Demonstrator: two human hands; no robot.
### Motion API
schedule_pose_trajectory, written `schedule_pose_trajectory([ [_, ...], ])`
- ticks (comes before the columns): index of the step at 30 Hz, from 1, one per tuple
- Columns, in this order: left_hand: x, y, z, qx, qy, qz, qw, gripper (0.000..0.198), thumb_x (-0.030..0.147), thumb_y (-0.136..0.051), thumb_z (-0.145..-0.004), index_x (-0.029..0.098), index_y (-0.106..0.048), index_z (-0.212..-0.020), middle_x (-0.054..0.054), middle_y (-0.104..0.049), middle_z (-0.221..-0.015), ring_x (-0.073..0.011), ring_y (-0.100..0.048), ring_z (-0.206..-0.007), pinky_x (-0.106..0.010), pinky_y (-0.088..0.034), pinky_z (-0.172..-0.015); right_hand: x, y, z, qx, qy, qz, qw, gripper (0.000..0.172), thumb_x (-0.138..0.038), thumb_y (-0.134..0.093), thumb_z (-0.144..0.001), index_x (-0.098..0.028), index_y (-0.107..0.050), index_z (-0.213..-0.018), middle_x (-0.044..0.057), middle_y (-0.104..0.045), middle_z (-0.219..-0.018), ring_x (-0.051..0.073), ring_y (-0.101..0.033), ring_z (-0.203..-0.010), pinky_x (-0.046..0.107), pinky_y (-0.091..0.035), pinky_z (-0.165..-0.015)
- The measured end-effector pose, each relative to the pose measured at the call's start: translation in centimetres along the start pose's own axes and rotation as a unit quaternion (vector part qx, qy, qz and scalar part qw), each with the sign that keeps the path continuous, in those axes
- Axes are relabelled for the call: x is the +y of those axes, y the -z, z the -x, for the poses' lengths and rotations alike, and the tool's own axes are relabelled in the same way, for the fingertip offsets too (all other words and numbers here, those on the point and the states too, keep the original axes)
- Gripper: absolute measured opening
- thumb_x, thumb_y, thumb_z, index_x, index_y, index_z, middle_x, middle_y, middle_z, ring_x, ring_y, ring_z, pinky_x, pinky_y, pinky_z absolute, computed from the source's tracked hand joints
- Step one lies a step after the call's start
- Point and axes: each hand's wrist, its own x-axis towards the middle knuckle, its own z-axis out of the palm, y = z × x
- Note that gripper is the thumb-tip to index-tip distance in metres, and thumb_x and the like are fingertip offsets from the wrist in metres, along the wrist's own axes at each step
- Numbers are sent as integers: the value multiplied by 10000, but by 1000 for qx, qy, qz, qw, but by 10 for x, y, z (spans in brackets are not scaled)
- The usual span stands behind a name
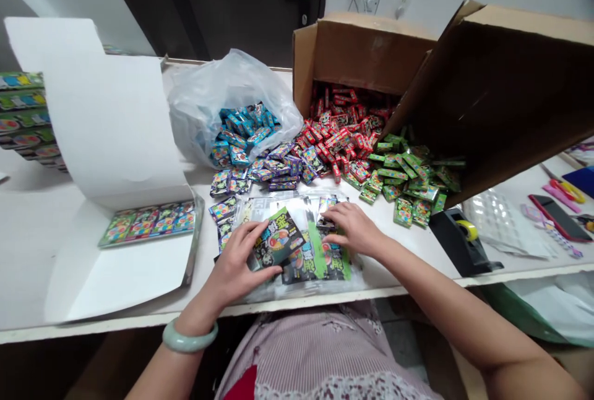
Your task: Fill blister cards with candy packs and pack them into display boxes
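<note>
My left hand (237, 266) grips a black and green printed packet (277, 243) by its left side, just above the near table edge. My right hand (351, 227) rests with fingers bent on a pile of similar packets and clear sleeves (320, 261); its fingertips pinch at something small near the packet's right corner. A pale green bangle (188, 338) sits on my left wrist. Behind the hands lie heaps of small candy boxes: blue (241, 131), purple (278, 165), red (341, 131) and green (406, 180).
A tipped cardboard box (464, 78) spills the red and green boxes. A clear plastic bag (218, 91) holds the blue ones. A white open carton (111, 140) with a filled tray stands left. A tape dispenser (459, 236), phone (559, 217) and scissors (563, 190) lie right.
</note>
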Motion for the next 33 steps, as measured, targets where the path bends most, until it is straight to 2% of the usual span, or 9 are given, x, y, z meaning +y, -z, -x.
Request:
schedule_pose_trajectory([
  [5,3,0,-2,-16,-13,-16,1000,824,455,-716,-763,300,-292,-1452,-98,-436,-1314,-297,-458,-1220,-492,-403,-1046,13,-4,-3,-20,-99,-17,995,828,-523,-757,-692,-204,-453,-1394,177,-418,-1449,382,-344,-1336,562,-327,-1043],
  [7,4,-1,-4,-31,-22,-24,999,830,458,-716,-761,295,-291,-1455,-102,-436,-1319,-301,-454,-1221,-487,-405,-1039,14,-7,-4,-13,-105,-32,994,745,-446,-768,-692,-199,-509,-1345,174,-460,-1403,364,-402,-1298,544,-351,-1038],
  [9,4,-3,-5,-41,-26,-35,998,834,453,-719,-759,287,-295,-1457,-109,-436,-1320,-307,-450,-1219,-490,-405,-1032,10,-4,0,56,-106,-63,991,620,-380,-737,-725,-209,-548,-1290,145,-512,-1333,311,-464,-1243,495,-385,-1032],
  [12,4,-4,-7,-41,-42,-37,998,834,446,-723,-757,281,-300,-1457,-112,-439,-1309,-304,-451,-1206,-491,-406,-1025,-3,13,10,135,-50,-87,986,596,-370,-715,-753,-271,-518,-1306,105,-480,-1356,288,-434,-1268,493,-374,-1052],
  [17,8,-4,-11,-41,-83,-20,995,886,472,-735,-737,285,-273,-1470,-112,-425,-1329,-302,-427,-1232,-489,-382,-1049,-26,49,14,-15,86,-26,996,589,-352,-708,-784,-267,-504,-1331,118,-453,-1395,303,-423,-1261,505,-391,-1024],
  [21,13,-5,-9,-78,-91,-4,993,893,482,-736,-730,267,-285,-1471,-122,-417,-1348,-309,-422,-1242,-495,-386,-1047,-31,55,6,-95,123,-4,988,590,-352,-715,-779,-255,-515,-1326,126,-466,-1386,309,-445,-1231,505,-411,-997],
  [25,17,-6,-4,-90,-62,32,993,850,460,-738,-730,263,-333,-1452,-116,-433,-1338,-298,-431,-1239,-492,-391,-1048,-32,42,1,-99,117,-67,986,669,-380,-754,-737,-220,-483,-1327,151,-461,-1392,315,-432,-1274,496,-402,-1034],
  [28,20,-6,-2,-66,-34,44,996,876,464,-761,-697,253,-354,-1442,-118,-456,-1312,-301,-445,-1222,-500,-394,-1041,-38,33,-1,-58,72,-136,986,771,-464,-744,-736,-219,-390,-1376,163,-427,-1422,305,-426,-1306,472,-428,-1033],
  [33,23,-2,1,-28,-16,46,998,893,523,-763,-672,216,-391,-1424,-141,-458,-1318,-310,-444,-1230,-497,-375,-1059,-55,19,-2,14,15,-156,988,390,-350,-565,-891,-313,-520,-1276,112,-649,-1132,304,-594,-1067,528,-485,-906],
])
